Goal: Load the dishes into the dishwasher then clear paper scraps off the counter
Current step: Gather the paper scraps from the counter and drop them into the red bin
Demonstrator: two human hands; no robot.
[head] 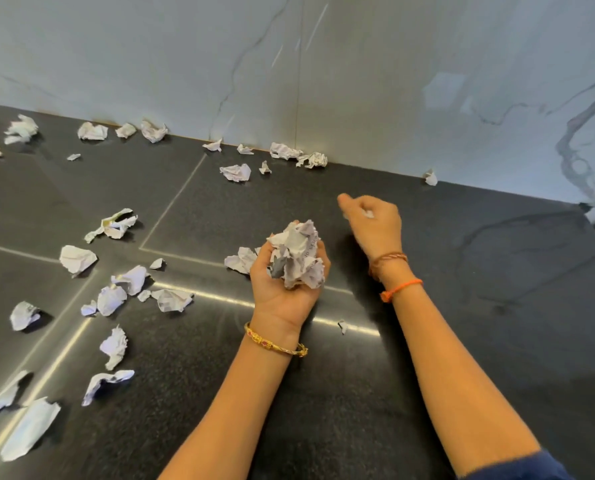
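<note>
Head view: left hand at 6 o'clock, palm up, cups overfull paper wad; right hand at 3 o'clock pinches small scrap. Loose scraps litter dark tabletop toward 9 o'clock. Risk: adding more spills wad.

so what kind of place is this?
Probably a home kitchen: a dark speckled stone counter meets a marble-look wall panel. Paper scraps litter it; the left hand holds a crumpled wad.

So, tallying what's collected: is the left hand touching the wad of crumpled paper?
Touching. The head view shows the left hand palm up, fingers curled round the paper wad.
</note>
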